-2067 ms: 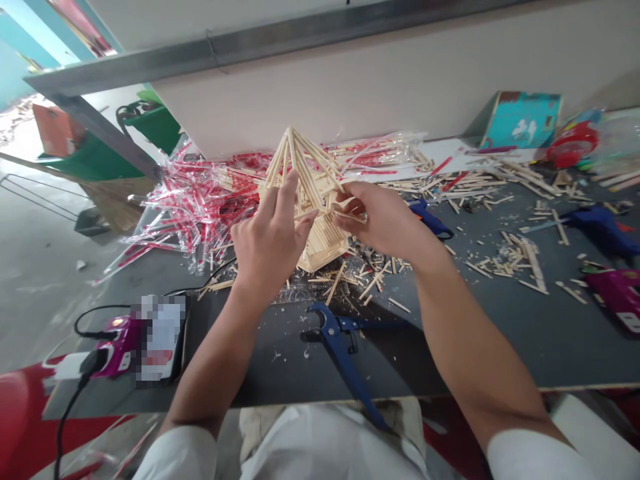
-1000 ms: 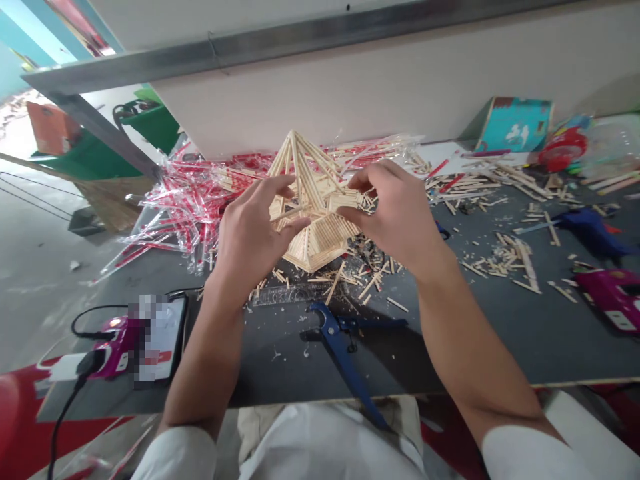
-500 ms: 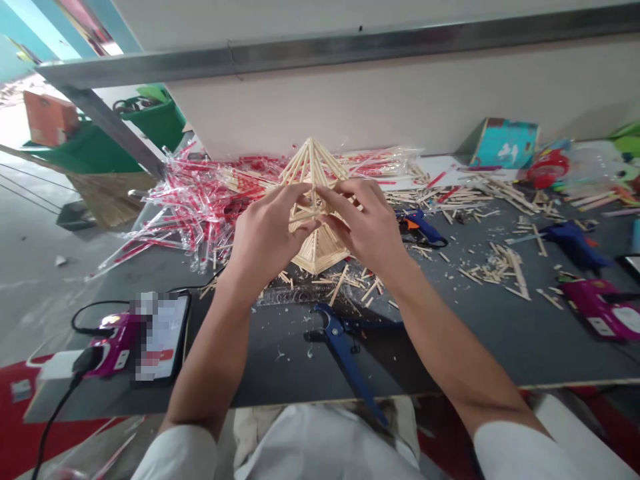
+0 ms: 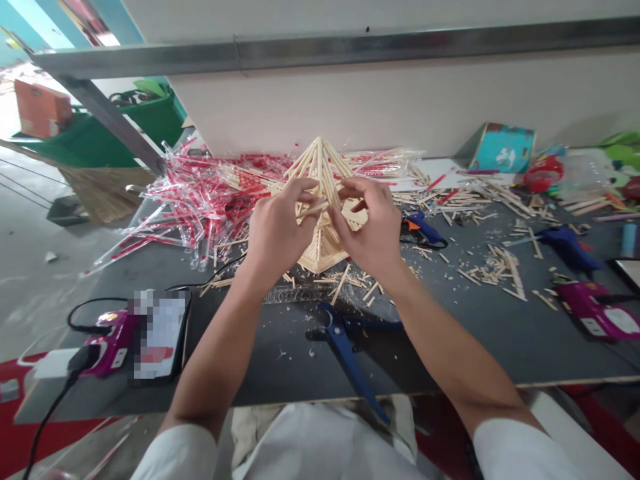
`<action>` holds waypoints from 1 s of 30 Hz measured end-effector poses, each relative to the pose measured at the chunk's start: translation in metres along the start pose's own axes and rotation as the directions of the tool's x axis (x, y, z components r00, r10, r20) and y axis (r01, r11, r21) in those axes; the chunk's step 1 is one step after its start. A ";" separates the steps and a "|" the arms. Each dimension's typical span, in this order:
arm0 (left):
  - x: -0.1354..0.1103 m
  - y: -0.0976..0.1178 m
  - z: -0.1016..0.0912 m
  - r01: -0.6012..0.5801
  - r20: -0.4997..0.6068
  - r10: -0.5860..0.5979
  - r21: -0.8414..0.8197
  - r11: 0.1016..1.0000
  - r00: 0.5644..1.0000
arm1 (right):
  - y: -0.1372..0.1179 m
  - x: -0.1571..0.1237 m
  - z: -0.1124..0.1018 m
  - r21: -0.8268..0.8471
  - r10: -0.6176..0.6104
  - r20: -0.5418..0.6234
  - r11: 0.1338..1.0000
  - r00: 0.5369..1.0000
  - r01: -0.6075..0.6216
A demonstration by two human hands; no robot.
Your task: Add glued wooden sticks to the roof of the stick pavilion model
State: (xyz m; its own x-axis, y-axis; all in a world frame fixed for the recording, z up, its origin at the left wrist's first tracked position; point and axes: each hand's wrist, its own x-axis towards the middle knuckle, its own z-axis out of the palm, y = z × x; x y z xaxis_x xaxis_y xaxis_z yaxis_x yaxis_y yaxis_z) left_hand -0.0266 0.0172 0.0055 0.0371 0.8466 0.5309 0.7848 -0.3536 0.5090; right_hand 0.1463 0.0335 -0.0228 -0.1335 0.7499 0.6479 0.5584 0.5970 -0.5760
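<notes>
Dozens of wrapped sticks [image 4: 200, 207] on the left, spilling across a dark bench [image 4: 260, 363]; next, left hand [image 4: 277, 230], fingers curled, tips pinching a loose stick [image 4: 313, 210]; then a peaked stick frame [image 4: 317, 253] between both hands, above the bench; right hand [image 4: 363, 230], fingers slightly apart, tips against the frame; blue glue gun [image 4: 420, 227] just beyond. Best handling: light, even fingertip pressure, sparing the thin joints.

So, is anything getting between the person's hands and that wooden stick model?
Nothing visible does. The left hand and the right hand are both directly on the wooden stick model, with their fingers in among its upper sticks.
</notes>
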 end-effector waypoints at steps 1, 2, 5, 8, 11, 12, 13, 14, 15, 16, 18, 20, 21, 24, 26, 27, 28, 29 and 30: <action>0.000 0.000 0.004 0.020 -0.014 -0.020 -0.019 1.000 1.000 | -0.002 -0.001 0.001 0.006 0.021 -0.012 1.000 1.000 -0.021; 0.000 0.000 0.007 0.036 -0.025 -0.038 -0.042 0.998 0.999 | -0.003 -0.002 0.002 0.018 0.041 -0.023 0.999 0.999 -0.040; 0.000 0.000 0.015 0.066 -0.032 -0.069 -0.101 0.993 0.997 | -0.007 -0.004 0.006 0.064 0.092 -0.040 0.994 0.995 -0.089; -0.001 0.002 0.019 0.078 -0.053 -0.086 -0.136 0.988 0.995 | -0.008 -0.006 0.007 0.053 0.137 -0.022 0.989 0.990 -0.136; 0.001 0.003 0.021 0.077 -0.086 -0.092 -0.160 0.984 0.992 | -0.009 -0.006 0.006 0.037 0.172 -0.002 0.984 0.985 -0.172; 0.002 0.004 0.021 0.078 -0.092 -0.093 -0.160 0.984 0.991 | -0.009 -0.005 0.005 0.039 0.174 0.000 0.984 0.985 -0.174; 0.003 0.004 0.022 0.080 -0.095 -0.096 -0.158 0.984 0.991 | -0.009 -0.005 0.005 0.043 0.174 0.000 0.984 0.985 -0.173; 0.004 0.005 0.022 0.087 -0.094 -0.102 -0.155 0.984 0.990 | -0.009 -0.005 0.004 0.046 0.172 0.000 0.984 0.985 -0.172; 0.006 0.006 0.021 0.094 -0.090 -0.109 -0.153 0.984 0.990 | -0.010 -0.005 0.004 0.046 0.171 0.000 0.984 0.985 -0.171; 0.007 0.006 0.021 0.102 -0.086 -0.116 -0.152 0.983 0.990 | -0.010 -0.005 0.004 0.043 0.172 0.001 0.984 0.985 -0.172; 0.010 0.008 0.020 0.112 -0.080 -0.126 -0.154 0.982 0.989 | -0.011 -0.004 0.004 0.035 0.177 0.005 0.984 0.984 -0.177; 0.011 0.009 0.019 0.117 -0.080 -0.130 -0.151 0.982 0.988 | -0.011 -0.004 0.004 0.036 0.177 0.007 0.984 0.984 -0.177; 0.012 0.009 0.018 0.119 -0.080 -0.132 -0.149 0.982 0.988 | -0.011 -0.004 0.004 0.039 0.172 0.005 0.984 0.985 -0.172; 0.012 0.010 0.018 0.120 -0.079 -0.133 -0.158 0.980 0.988 | -0.010 -0.003 0.002 0.036 0.161 0.013 0.986 0.987 -0.161; 0.012 0.010 0.018 0.114 -0.078 -0.128 -0.164 0.980 0.989 | -0.010 -0.002 0.000 0.014 0.169 0.041 0.985 0.985 -0.169; 0.012 0.010 0.017 0.113 -0.077 -0.127 -0.161 0.980 0.989 | -0.010 -0.002 -0.001 0.006 0.173 0.056 0.985 0.983 -0.173; 0.012 0.010 0.017 0.113 -0.071 -0.126 -0.155 0.981 0.990 | -0.010 -0.002 -0.001 0.008 0.174 0.068 0.985 0.982 -0.175; 0.013 0.009 0.017 0.114 -0.067 -0.125 -0.149 0.982 0.990 | -0.010 -0.002 -0.002 0.020 0.171 0.075 0.985 0.982 -0.173; 0.013 0.009 0.017 0.116 -0.064 -0.126 -0.144 0.983 0.990 | -0.010 -0.002 -0.002 0.040 0.165 0.076 0.985 0.983 -0.168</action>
State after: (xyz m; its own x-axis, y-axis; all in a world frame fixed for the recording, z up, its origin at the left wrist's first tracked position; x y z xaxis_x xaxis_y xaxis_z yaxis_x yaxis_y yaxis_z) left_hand -0.0080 0.0316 0.0053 -0.1018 0.8571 0.5051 0.6866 -0.3068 0.6591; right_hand 0.1424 0.0252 -0.0171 -0.1010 0.8575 0.5044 0.5398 0.4731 -0.6963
